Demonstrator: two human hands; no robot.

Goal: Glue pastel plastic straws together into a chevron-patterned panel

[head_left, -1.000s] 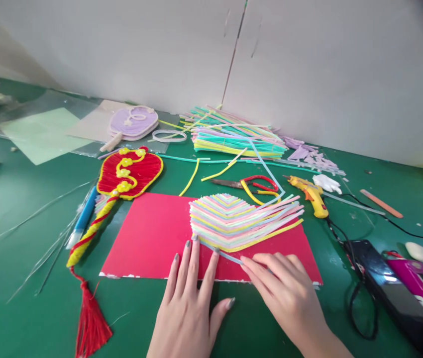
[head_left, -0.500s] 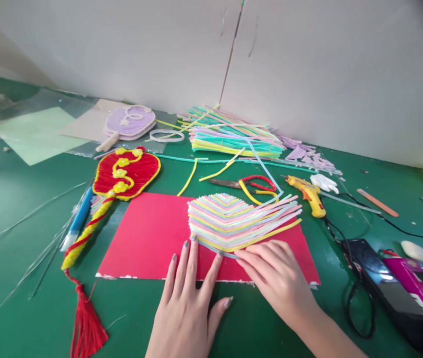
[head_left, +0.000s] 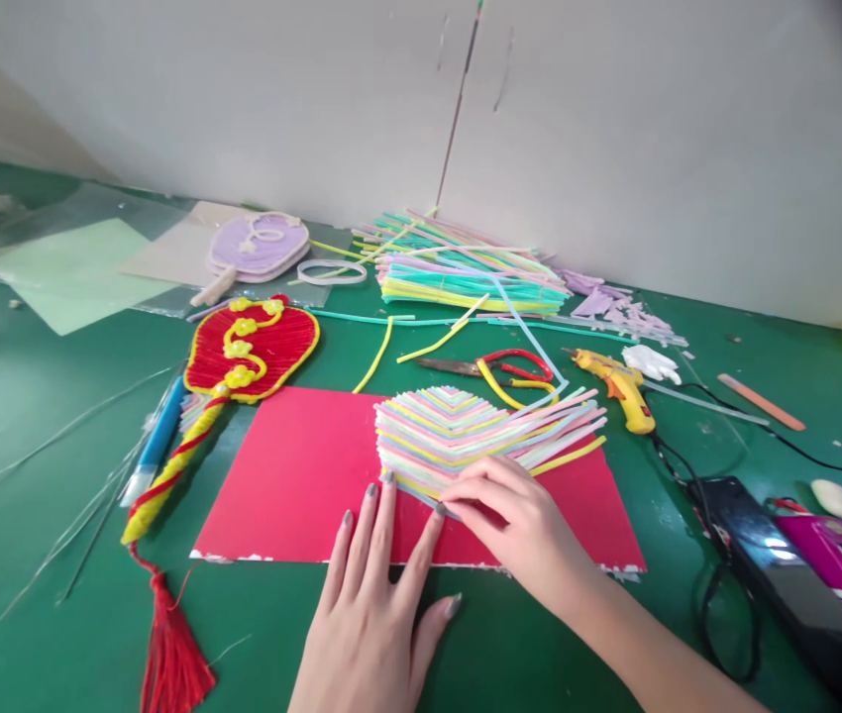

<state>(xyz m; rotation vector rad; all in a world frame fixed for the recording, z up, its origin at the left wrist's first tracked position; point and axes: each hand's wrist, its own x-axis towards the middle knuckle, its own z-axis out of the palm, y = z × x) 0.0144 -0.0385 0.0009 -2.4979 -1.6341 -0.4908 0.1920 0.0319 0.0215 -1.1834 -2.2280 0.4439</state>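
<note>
A red card (head_left: 294,475) lies flat, and on it pastel pipe cleaners (head_left: 440,426) are laid side by side in nested V shapes, their loose ends sticking out to the right. My left hand (head_left: 372,614) is spread open, its fingertips pressing along the lower edge of the pattern. A light blue pipe cleaner (head_left: 412,492) runs along that edge under these fingertips. My right hand (head_left: 525,515) is closed in a pinch on this blue pipe cleaner close to the V's point, and its fingers cover part of the strips.
Behind the card are red-handled scissors (head_left: 517,366), a yellow glue gun (head_left: 618,386) with a cord and a pile of pipe cleaners (head_left: 466,277). A red fan (head_left: 205,352) with a tassel lies left. A dark phone (head_left: 748,535) rests right. A grey wall stands behind.
My right hand has moved left along the blue pipe cleaner, toward the V's point and my left index finger. My left hand has stayed nearly still. The view has shifted slightly.
</note>
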